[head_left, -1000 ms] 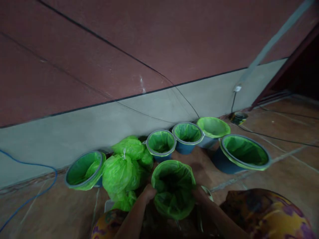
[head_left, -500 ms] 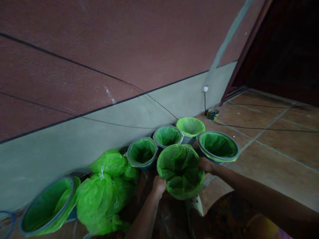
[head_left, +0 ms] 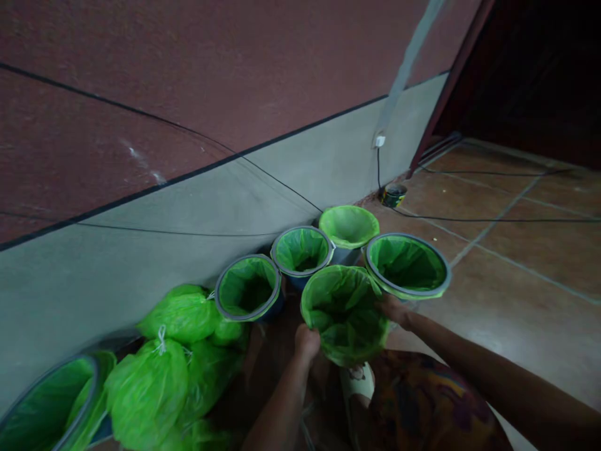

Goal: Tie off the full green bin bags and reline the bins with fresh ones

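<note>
Between my two hands is a bin lined with a green plastic bag [head_left: 346, 316], its mouth tilted up towards me and the bag folded over its rim. My left hand [head_left: 307, 343] is closed on the rim at the near left. My right hand [head_left: 397, 311] grips the rim's right side, its fingers partly in shadow. Just beyond stand several more bag-lined bins: one with a grey rim ring [head_left: 407, 266] at the right, a ringless pale one [head_left: 349, 227] at the back, and two ringed ones to the left. The held bin's base is hidden.
Tied green bags [head_left: 148, 391] are heaped at the left, beside a large lined bin [head_left: 91, 401] cut off by the frame. A wall [head_left: 141, 269] runs behind. A small tin [head_left: 393, 195] and a black cable [head_left: 493, 220] lie on the tiled floor. A shoe [head_left: 357, 382] is below me.
The camera view has shifted, moving the bags and left bins leftward in the picture. Both hands still hold the lined bin, which now sits nearer the right-hand ringed bin in view.
</note>
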`<state>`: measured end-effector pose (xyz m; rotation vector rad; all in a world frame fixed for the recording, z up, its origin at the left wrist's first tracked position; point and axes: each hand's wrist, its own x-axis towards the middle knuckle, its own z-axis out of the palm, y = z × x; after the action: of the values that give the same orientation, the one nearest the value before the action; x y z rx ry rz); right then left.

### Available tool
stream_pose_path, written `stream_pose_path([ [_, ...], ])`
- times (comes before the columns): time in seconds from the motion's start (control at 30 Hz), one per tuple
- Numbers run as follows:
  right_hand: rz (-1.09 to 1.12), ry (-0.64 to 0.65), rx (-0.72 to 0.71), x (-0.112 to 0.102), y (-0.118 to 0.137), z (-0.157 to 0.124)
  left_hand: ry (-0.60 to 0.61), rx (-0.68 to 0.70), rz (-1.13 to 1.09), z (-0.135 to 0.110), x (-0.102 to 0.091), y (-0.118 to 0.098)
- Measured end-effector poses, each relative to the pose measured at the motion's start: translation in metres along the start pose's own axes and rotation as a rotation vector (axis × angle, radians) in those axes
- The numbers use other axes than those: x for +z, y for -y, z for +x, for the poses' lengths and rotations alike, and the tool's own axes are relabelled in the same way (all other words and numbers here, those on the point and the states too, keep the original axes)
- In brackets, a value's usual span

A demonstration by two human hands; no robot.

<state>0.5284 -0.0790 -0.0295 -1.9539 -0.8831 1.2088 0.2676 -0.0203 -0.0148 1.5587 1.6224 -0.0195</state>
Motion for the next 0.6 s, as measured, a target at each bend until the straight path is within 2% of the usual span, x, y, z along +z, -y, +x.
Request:
stream_pose_path([
  [0.1,-0.018,0.106,0.037,-0.003,0.016,-0.002,-0.028,-0.031,0.029,-0.008,-0.009,0.001],
  [0.17,-0.087,0.207,0.094,-0.013,0.039,-0.012,-0.043,-0.035,0.037,-0.023,-0.021,0.006],
  [0.23,-0.229,0.25,0.131,-0.027,0.071,-0.027,-0.067,-0.036,0.051,-0.046,-0.035,0.014],
  [0.27,-0.34,0.203,0.101,-0.033,0.088,-0.037,-0.083,-0.035,0.064,-0.06,-0.042,0.019],
  [0.3,-0.481,0.08,0.025,-0.036,0.106,-0.049,-0.101,-0.032,0.079,-0.074,-0.049,0.024],
  [0.37,-0.744,-0.079,-0.205,-0.029,0.141,-0.073,-0.139,-0.039,0.099,-0.104,-0.06,0.034],
  [0.4,-0.816,-0.039,-0.339,-0.017,0.156,-0.087,-0.158,-0.05,0.1,-0.119,-0.065,0.039],
  [0.43,-0.852,0.067,-0.438,0.0,0.169,-0.1,-0.177,-0.064,0.097,-0.132,-0.069,0.042],
  [0.5,-0.871,0.304,-0.519,0.049,0.188,-0.127,-0.206,-0.085,0.08,-0.158,-0.075,0.049],
  [0.57,-0.904,0.44,-0.469,0.102,0.195,-0.153,-0.236,-0.096,0.074,-0.181,-0.08,0.055],
  [0.6,-0.87,0.449,-0.414,0.124,0.195,-0.165,-0.254,-0.095,0.074,-0.193,-0.083,0.058],
])
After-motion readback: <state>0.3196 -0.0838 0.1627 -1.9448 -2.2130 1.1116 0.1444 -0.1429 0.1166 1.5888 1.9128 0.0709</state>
